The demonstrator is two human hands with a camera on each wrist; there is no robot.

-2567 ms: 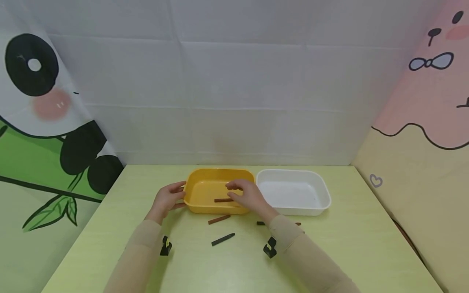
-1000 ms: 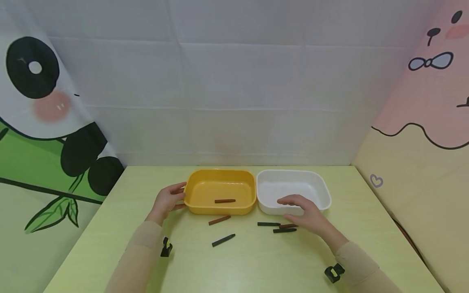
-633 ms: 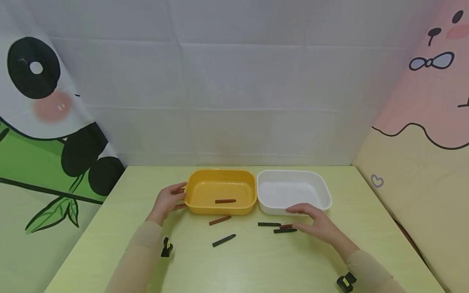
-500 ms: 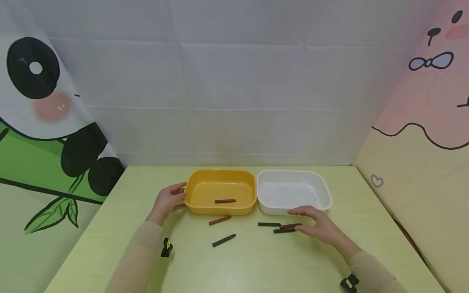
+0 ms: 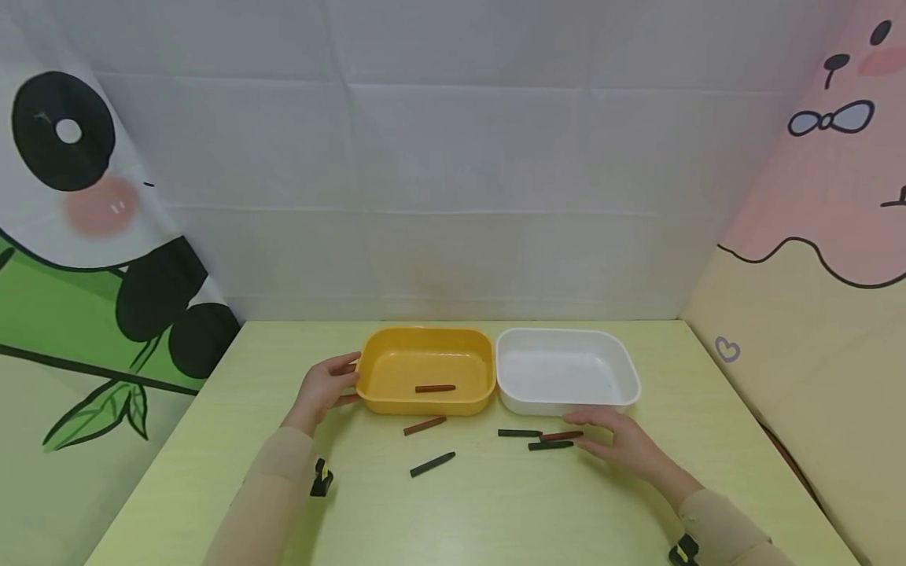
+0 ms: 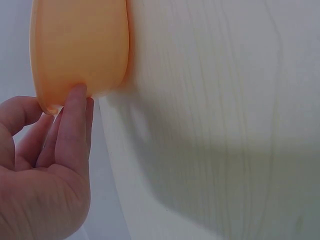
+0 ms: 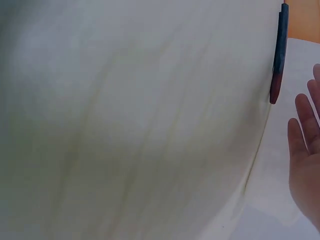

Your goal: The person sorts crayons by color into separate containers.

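Note:
Fingers of my left hand [image 5: 325, 391] touch the left end of the yellow tray [image 5: 425, 407]; in the left wrist view they lie against its outer wall and rim. A brown crayon [image 5: 435, 388] lies inside that tray. My right hand [image 5: 626, 444] hovers low at the right of a small group of crayons, thumb and fingers apart, holding nothing. In this group a brown crayon [image 5: 561, 435] lies between a black crayon [image 5: 519, 433] and another black crayon [image 5: 550, 446]. The right wrist view shows the group's dark and brown ends [image 7: 279, 55] beyond the fingers.
A white tray [image 5: 566, 409] stands against the yellow one's right side. In front of the yellow tray lie another brown crayon [image 5: 425, 426] and a black crayon [image 5: 432, 464]. A pale wall [image 5: 453, 259] closes off the back of the table [image 5: 481, 519].
My right hand has gone from over the yellow tray, where the brown crayon lay near its fingers, rightward and down to the crayon group. My left hand stays at the tray.

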